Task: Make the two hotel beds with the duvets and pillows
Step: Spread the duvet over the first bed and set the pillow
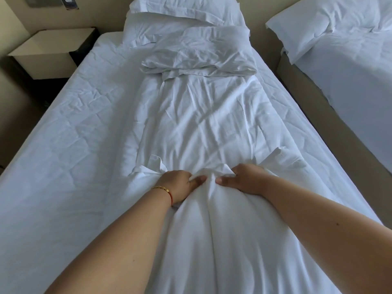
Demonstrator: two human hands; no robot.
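Both hands grip the white duvet (197,128) at the middle of the near bed (63,128). The left hand (180,185) has its fingers curled into a bunched fold of the cloth, and the right hand (244,179) pinches the same fold just beside it, thumbs almost touching. The fingertips are buried in the fabric, so how deep each grip goes cannot be seen. The duvet lies long and narrow down the centre of the bed, wrinkled, its far end folded in a heap below the pillow (180,7) at the head. The second bed (350,71) to the right of it is cut off by the frame edge. A nightstand (48,52) stands at its left.
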